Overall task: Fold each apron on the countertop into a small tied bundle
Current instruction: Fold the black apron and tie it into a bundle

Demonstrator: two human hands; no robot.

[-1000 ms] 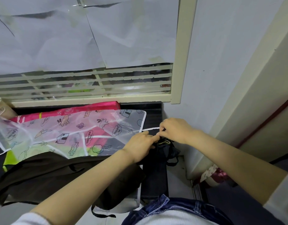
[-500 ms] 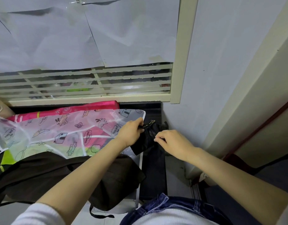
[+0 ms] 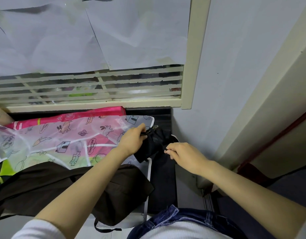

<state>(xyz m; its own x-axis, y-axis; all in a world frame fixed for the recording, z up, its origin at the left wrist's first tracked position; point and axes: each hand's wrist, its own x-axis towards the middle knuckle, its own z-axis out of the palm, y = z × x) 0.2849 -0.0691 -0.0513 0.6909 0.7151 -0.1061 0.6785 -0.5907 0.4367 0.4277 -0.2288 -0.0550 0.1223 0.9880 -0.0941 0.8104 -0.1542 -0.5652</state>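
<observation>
Black apron bundle (image 3: 153,144), right hand (image 3: 184,155) drawn back

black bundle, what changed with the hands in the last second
The hands, fingertips together over the bundle a second ago, have drawn apart. The left hand moved away and to the left and now grips the bundle's far end. The right hand came back toward the person, pinching a strap. The clear apron and brown apron stayed put.
</observation>
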